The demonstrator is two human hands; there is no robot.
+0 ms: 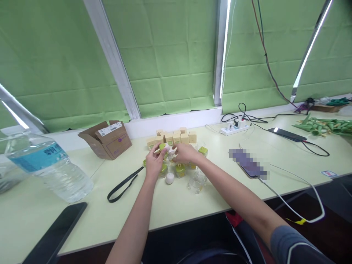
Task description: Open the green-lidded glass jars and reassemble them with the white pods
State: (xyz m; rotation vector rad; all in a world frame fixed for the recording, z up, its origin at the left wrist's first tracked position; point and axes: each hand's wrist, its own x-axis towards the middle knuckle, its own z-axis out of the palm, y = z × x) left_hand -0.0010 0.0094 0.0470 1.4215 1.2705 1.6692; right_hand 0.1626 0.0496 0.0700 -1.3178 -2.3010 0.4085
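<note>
My left hand (154, 161) and my right hand (184, 153) meet over the middle of the table, fingers pinched together on a small white and green jar piece (168, 148) held between them. Under and around the hands lie several small green-lidded jars (180, 170), a white cap (169, 178) and clear plastic pieces (197, 182). A row of small tan boxes (176, 138) stands just behind the hands.
An open cardboard box (108, 139) sits at the left, a big water bottle (46, 165) lies nearer left, and a black strap (123, 184) and a dark phone (56, 231) lie near the front edge. To the right are a phone on a cable (249, 165), a power strip (235, 128) and green cones (324, 126).
</note>
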